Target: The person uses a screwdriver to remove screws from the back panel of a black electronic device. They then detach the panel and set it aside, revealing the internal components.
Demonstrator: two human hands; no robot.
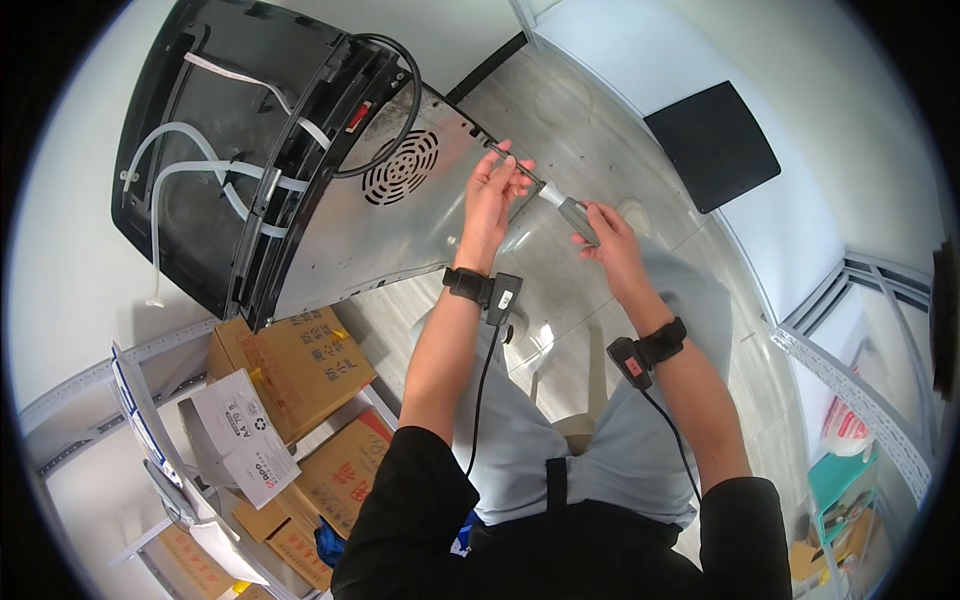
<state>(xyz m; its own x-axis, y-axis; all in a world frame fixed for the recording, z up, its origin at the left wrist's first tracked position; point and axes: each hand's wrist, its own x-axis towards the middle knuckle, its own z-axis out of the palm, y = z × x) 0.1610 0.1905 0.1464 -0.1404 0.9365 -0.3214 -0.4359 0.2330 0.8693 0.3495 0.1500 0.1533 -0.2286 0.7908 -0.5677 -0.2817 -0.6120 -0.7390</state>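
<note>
A grey-handled screwdriver (pixel 578 216) points up and left toward the edge of a large metal appliance housing (pixel 335 255). Its handle is gripped by my right hand (pixel 617 250). The fingers of my left hand (pixel 490 200) close around the thin shaft near the tip, beside the housing's right edge. Whether a screw sits at the tip is hidden by those fingers. The housing carries a round slotted vent (pixel 401 168). On its black panel (pixel 180 120) run white hoses (pixel 190 168), and a black cable (pixel 415 100) loops over the top.
Cardboard boxes (pixel 290 375) are stacked at the lower left by a metal shelf (pixel 80 435). A black square panel (pixel 712 147) is at the right by the wall. Another metal rack (pixel 850 375) and a green bin (pixel 838 485) stand at the far right.
</note>
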